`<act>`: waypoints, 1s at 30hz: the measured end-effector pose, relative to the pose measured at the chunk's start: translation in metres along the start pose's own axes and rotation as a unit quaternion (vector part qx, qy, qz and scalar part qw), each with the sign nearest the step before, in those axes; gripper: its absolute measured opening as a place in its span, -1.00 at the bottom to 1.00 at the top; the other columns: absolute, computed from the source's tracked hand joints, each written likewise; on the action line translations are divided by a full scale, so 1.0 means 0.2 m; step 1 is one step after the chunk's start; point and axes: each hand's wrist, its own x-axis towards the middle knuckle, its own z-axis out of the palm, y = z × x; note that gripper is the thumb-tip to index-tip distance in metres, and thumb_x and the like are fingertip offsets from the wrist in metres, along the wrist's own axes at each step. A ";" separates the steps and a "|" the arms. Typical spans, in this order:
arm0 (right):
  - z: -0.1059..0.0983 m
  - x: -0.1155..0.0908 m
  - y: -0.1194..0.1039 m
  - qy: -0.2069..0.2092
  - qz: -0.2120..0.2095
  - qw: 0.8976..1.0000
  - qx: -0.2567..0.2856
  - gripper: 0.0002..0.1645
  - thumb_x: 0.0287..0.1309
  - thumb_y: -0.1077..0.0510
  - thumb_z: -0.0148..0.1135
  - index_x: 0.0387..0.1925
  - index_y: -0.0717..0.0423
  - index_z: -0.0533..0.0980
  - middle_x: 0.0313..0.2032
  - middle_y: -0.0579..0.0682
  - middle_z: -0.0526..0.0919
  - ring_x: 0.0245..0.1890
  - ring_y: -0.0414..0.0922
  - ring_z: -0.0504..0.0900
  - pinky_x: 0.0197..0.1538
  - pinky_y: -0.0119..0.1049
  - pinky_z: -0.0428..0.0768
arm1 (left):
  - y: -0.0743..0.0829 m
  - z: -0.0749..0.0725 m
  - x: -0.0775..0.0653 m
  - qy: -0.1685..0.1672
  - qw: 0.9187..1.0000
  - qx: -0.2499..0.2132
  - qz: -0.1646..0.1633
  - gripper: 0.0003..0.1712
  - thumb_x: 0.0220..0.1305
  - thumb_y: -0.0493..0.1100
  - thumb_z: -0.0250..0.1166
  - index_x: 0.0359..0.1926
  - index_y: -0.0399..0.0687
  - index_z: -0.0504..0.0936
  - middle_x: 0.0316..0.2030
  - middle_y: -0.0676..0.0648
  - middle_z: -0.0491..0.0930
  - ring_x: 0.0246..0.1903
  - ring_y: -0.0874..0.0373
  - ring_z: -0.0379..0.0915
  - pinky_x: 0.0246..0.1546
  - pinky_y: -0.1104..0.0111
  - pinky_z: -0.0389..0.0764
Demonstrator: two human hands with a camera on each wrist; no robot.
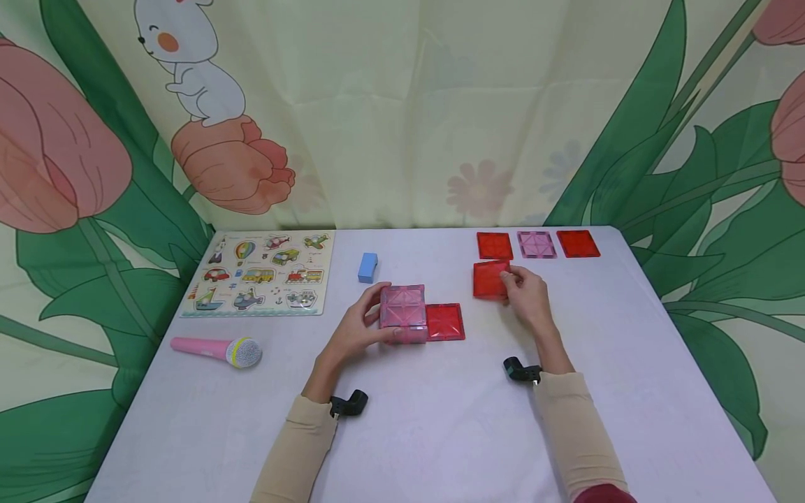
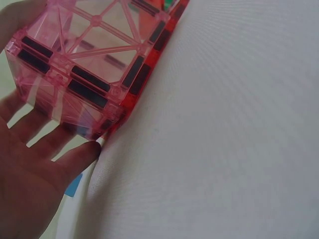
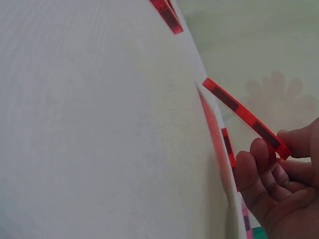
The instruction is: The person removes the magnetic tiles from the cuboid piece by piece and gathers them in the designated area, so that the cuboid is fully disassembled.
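Observation:
A box of translucent pink magnetic tiles (image 1: 403,307) stands mid-table. My left hand (image 1: 353,330) grips it from the left, thumb along the near side and fingers at the far side; the left wrist view shows the fingers around its pink wall (image 2: 65,97). Against the box's right side lies a flat red magnetic tile (image 1: 445,322). To the right, my right hand (image 1: 531,297) pinches another red magnetic tile (image 1: 489,281) by its right edge. In the right wrist view this held tile (image 3: 244,114) appears edge-on, tilted and raised off the cloth.
Along the back right edge lie a red tile (image 1: 494,245), a pink tile (image 1: 537,244) and another red tile (image 1: 578,243). A blue block (image 1: 367,268) stands behind the box. On the left are a picture puzzle board (image 1: 292,297) and a pink toy microphone (image 1: 207,347).

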 end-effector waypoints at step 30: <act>-0.04 -0.01 0.06 0.049 -0.003 0.992 -0.116 -0.25 0.28 -0.14 0.29 0.24 0.37 0.43 0.02 0.34 0.56 0.01 0.15 0.48 0.07 0.03 0.67 | -0.15 0.00 0.04 0.014 1.000 0.001 0.022 0.01 0.03 -0.01 0.58 0.45 0.35 0.24 0.40 0.03 0.34 0.44 0.04 0.23 0.42 0.19 0.38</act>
